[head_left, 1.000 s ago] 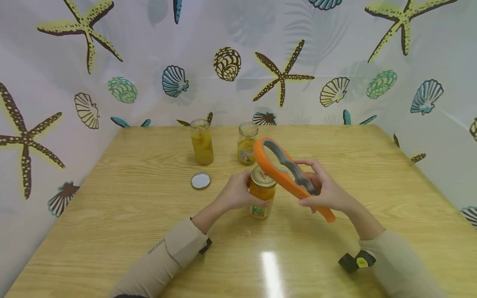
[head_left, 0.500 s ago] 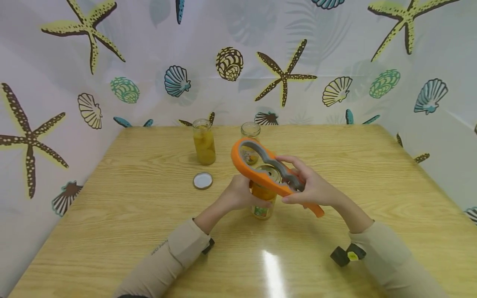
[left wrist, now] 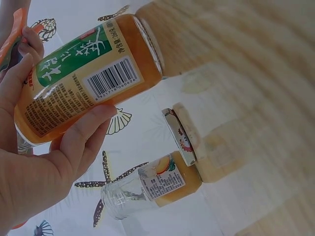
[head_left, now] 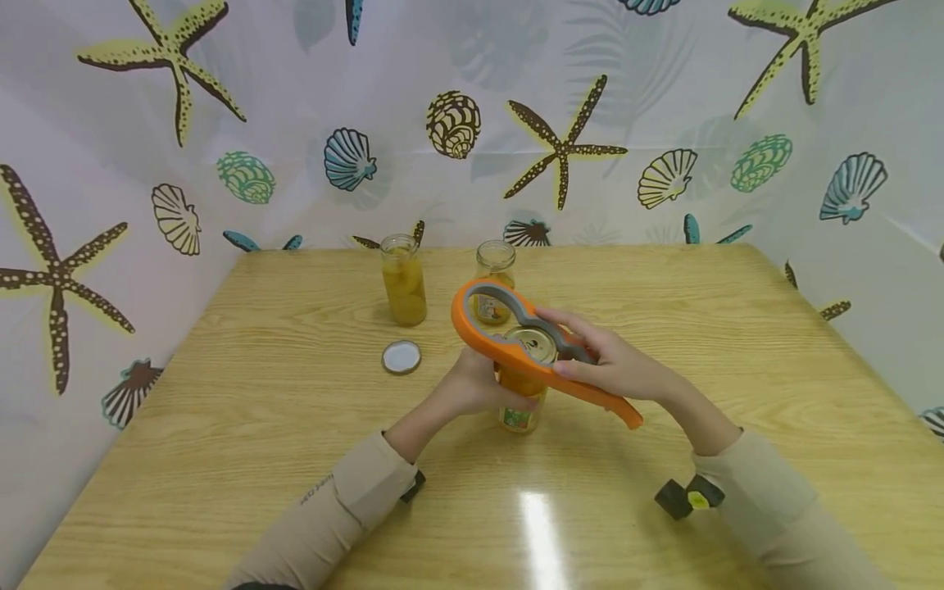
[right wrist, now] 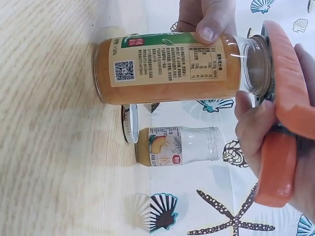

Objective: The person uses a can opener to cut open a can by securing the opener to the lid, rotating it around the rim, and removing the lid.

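Note:
My left hand (head_left: 475,383) grips a capped glass jar (head_left: 522,383), upright on the table. Its golden lid (head_left: 537,340) faces up, and the left wrist view shows a green and cream label (left wrist: 81,73) with a barcode. In my right hand (head_left: 615,358) is an orange jar opener (head_left: 590,393) with a grey scalloped lining. The opener lies over the jar's top, with the lid showing inside its loop. Seen from the right wrist, the opener (right wrist: 290,83) is at lid height and its two handles are held apart; whether its lining touches the lid all round is hidden.
Behind stand two uncapped jars: a tall one (head_left: 403,287) with yellow fruit, and a shorter one (head_left: 496,260) partly hidden by the opener. A loose lid (head_left: 401,357) lies on the wooden table (head_left: 295,393), left of the held jar. A patterned cloth (head_left: 398,98) hangs behind.
My right hand has moved the opener left and down, from beside the jar to over its lid, and levelled it. The left hand has kept its hold on the jar.

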Demonstrator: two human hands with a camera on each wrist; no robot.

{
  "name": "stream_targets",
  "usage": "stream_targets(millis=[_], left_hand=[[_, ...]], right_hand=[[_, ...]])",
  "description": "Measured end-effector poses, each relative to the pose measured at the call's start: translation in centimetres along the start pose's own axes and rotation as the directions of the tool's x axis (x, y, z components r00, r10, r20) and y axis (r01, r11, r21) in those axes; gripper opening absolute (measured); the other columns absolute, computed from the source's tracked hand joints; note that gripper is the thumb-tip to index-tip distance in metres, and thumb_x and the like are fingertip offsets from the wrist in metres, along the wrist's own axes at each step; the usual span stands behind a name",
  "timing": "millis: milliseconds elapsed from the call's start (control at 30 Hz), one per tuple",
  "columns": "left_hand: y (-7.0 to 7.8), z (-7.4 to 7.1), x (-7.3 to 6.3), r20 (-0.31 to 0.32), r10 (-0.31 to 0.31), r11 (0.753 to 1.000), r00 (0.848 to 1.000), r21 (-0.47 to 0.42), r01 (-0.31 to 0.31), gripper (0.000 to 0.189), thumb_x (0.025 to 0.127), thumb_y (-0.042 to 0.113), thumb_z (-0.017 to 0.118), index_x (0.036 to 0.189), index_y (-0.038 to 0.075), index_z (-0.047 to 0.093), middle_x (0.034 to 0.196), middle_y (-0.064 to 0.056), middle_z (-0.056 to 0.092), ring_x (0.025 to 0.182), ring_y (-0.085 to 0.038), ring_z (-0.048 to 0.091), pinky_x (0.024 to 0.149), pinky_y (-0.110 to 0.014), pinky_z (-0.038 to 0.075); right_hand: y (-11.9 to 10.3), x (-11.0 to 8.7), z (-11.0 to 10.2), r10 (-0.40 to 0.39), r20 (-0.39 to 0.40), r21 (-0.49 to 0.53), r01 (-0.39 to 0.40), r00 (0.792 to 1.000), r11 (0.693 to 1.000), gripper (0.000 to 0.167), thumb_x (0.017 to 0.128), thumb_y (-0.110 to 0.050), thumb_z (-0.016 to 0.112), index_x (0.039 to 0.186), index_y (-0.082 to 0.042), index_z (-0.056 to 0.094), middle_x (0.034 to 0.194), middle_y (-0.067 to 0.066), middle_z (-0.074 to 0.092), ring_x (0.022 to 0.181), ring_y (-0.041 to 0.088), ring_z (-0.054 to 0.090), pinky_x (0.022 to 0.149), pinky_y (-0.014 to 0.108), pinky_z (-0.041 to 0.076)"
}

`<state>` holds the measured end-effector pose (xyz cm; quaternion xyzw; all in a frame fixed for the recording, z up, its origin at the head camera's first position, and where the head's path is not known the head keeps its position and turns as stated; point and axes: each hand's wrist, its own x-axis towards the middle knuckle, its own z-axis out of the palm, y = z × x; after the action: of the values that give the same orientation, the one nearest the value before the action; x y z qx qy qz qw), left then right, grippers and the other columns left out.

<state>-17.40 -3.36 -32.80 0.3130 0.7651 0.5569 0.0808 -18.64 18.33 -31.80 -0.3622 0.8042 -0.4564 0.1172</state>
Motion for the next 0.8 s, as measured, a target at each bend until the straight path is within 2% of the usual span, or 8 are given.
stream_targets(millis=[33,133,167,200,367,400,500,800], left_hand=[[0.2,0.0,0.0,-0.001,-0.002,1.000,1.000,0.001,0.002,0.057,0.060,-0.008,0.078,0.110,-0.001,0.051,0.105,-0.009,0.058,0.099,-0.019,0.053,0.085,-0.027,0.043],[0.3,-0.1,-0.2,0.001,-0.004,1.000,1.000,0.008,0.004,0.053,0.061,-0.007,0.078,0.108,0.000,0.053,0.103,-0.008,0.059,0.097,-0.018,0.054,0.084,-0.027,0.043],[0.2,-0.1,-0.1,0.003,-0.004,1.000,1.000,0.006,0.004,0.053,0.061,-0.007,0.078,0.107,0.000,0.053,0.104,-0.009,0.059,0.098,-0.019,0.054,0.084,-0.027,0.043],[-0.3,-0.1,0.0,0.002,0.002,1.000,1.000,0.006,-0.002,0.053,0.061,-0.005,0.078,0.108,0.001,0.053,0.104,-0.007,0.059,0.097,-0.017,0.054,0.084,-0.027,0.043],[-2.9,0.2,0.6,-0.003,0.024,1.000,1.000,0.013,-0.024,0.064,0.059,0.001,0.082,0.114,0.007,0.050,0.109,-0.001,0.057,0.100,-0.013,0.053,0.085,-0.026,0.043],[-3.3,0.3,0.7,-0.006,0.028,0.999,1.000,0.018,-0.028,0.065,0.059,0.002,0.082,0.115,0.008,0.050,0.109,0.000,0.057,0.100,-0.011,0.053,0.085,-0.025,0.043],[-3.1,0.2,0.7,-0.009,0.024,0.999,1.000,0.023,-0.024,0.065,0.059,0.001,0.082,0.115,0.006,0.050,0.109,-0.001,0.057,0.101,-0.013,0.052,0.086,-0.026,0.042],[0.4,-0.2,-0.2,-0.028,-0.026,0.999,0.999,0.038,0.027,0.059,0.060,-0.005,0.078,0.112,0.001,0.052,0.108,-0.008,0.058,0.102,-0.019,0.052,0.090,-0.027,0.039]], right_hand=[[-0.1,0.1,0.0,-0.006,0.005,-0.014,0.006,1.000,1.000,0.061,0.090,-0.012,0.054,0.142,-0.019,0.023,0.132,0.011,0.039,0.093,0.021,0.054,0.075,0.033,0.048],[-0.3,0.4,-0.1,-0.012,0.023,-0.043,0.013,1.000,0.999,0.062,0.090,-0.013,0.054,0.143,-0.020,0.021,0.130,0.010,0.041,0.082,0.019,0.055,0.069,0.031,0.047],[-0.4,0.5,-0.1,-0.010,0.033,-0.041,0.011,0.999,0.999,0.063,0.091,-0.013,0.053,0.143,-0.020,0.020,0.132,0.010,0.040,0.084,0.018,0.055,0.070,0.031,0.047],[-0.5,0.5,-0.1,-0.005,0.043,-0.041,0.007,0.999,0.999,0.063,0.091,-0.014,0.053,0.143,-0.021,0.019,0.132,0.010,0.040,0.080,0.019,0.054,0.068,0.031,0.047],[-0.6,0.9,0.0,0.032,0.088,-0.049,-0.028,0.996,0.998,0.063,0.093,-0.020,0.049,0.144,-0.026,0.013,0.143,0.010,0.025,0.097,0.020,0.053,0.078,0.034,0.046],[-0.6,0.9,0.0,0.044,0.096,-0.054,-0.039,0.994,0.998,0.063,0.093,-0.021,0.049,0.144,-0.027,0.011,0.143,0.011,0.025,0.095,0.021,0.054,0.078,0.034,0.046],[-0.6,1.1,0.0,0.083,0.117,-0.067,-0.076,0.990,0.995,0.063,0.093,-0.025,0.048,0.144,-0.029,0.009,0.142,0.012,0.027,0.096,0.021,0.054,0.079,0.036,0.045],[-1.0,1.3,-0.3,0.105,0.171,-0.074,-0.093,0.980,0.993,0.065,0.093,-0.032,0.046,0.144,-0.029,0.005,0.141,0.015,0.027,0.107,0.026,0.050,0.085,0.039,0.043]])
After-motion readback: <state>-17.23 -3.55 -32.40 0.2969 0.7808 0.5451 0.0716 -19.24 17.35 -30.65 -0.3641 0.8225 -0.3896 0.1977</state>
